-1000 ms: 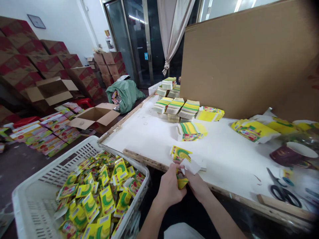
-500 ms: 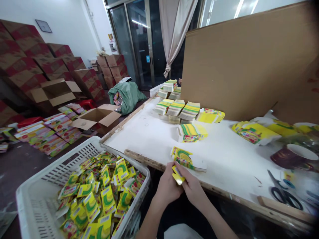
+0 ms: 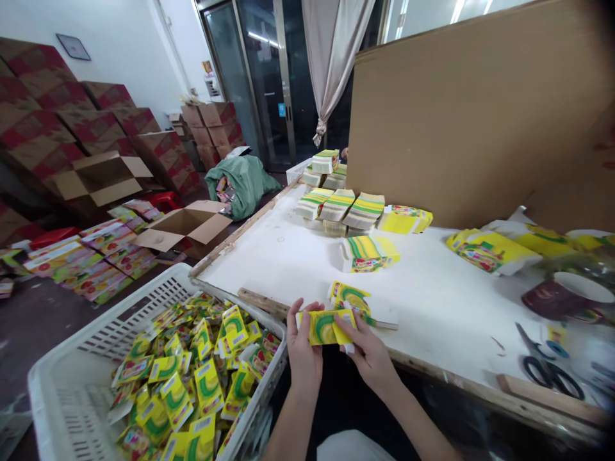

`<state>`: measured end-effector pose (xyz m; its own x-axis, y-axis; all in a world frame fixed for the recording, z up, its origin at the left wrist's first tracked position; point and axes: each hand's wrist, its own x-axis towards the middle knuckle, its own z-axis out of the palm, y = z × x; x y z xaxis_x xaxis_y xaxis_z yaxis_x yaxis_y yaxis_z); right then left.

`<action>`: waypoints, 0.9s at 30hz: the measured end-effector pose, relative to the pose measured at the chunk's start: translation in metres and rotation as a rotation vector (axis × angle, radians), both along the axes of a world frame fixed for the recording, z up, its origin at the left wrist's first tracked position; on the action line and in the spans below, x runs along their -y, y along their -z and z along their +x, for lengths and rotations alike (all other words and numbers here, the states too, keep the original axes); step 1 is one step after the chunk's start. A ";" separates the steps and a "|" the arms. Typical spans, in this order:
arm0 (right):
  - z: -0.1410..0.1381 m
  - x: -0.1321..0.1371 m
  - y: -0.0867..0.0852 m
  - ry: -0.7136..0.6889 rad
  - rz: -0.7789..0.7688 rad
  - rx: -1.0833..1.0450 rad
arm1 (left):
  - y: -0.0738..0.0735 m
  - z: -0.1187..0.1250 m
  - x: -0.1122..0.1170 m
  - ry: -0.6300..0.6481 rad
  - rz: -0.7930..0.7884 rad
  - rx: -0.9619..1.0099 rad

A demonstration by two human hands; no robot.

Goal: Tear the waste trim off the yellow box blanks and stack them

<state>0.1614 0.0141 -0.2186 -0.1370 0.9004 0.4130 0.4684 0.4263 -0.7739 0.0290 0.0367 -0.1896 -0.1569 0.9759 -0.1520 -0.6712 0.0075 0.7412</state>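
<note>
Between my two hands is a small yellow-and-green carton [image 3: 321, 328], held level above the table's front edge. My left hand [image 3: 303, 352] grips its left end, thumb in front and fingers behind. At the right end, the fingers of my right hand [image 3: 368, 349] close on a yellow flap. Just beyond them on the white table [image 3: 269, 256] lies a small pile of flat cartons [image 3: 353, 298]. To my left stands a white plastic basket [image 3: 72, 349] with many folded yellow cartons [image 3: 206, 384] in it.
Bundles of flat cartons [image 3: 368, 253] stand farther back, before a tall cardboard panel [image 3: 456, 128]. On the right are a dark mug [image 3: 552, 301], scissors [image 3: 548, 368] and a wooden strip [image 3: 548, 400]. Open cardboard boxes [image 3: 185, 230] and a green sack [image 3: 247, 186] sit on the floor, left.
My hands were close together around a small yellow piece. Now they are farther apart, with a carton stretched between them. The pile on the table looks thinner.
</note>
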 end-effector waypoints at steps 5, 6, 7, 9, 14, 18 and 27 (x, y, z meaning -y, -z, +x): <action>0.009 0.001 -0.011 -0.061 -0.067 0.052 | 0.000 -0.003 -0.002 -0.013 0.006 0.054; 0.007 0.001 -0.011 -0.039 -0.091 0.020 | 0.000 0.000 0.000 -0.006 0.007 0.055; 0.004 0.001 -0.011 -0.006 -0.111 -0.030 | 0.000 0.003 0.001 -0.003 0.005 0.058; -0.005 -0.001 -0.008 0.057 -0.134 -0.157 | 0.000 0.008 0.004 -0.012 -0.006 0.043; -0.006 -0.021 0.002 0.070 -0.164 -0.256 | -0.005 -0.029 -0.010 -0.215 0.038 -0.300; 0.029 -0.044 0.013 0.388 -0.077 0.119 | -0.006 -0.103 -0.029 -0.596 0.064 -0.977; 0.041 -0.052 0.024 0.487 -0.073 0.258 | 0.014 -0.094 -0.038 -0.477 0.108 -0.880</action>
<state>0.2019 0.0666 -0.2426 0.2138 0.9101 0.3550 0.7763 0.0623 -0.6273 -0.0655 0.0742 -0.2033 -0.5484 0.7837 0.2918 0.2001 -0.2159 0.9557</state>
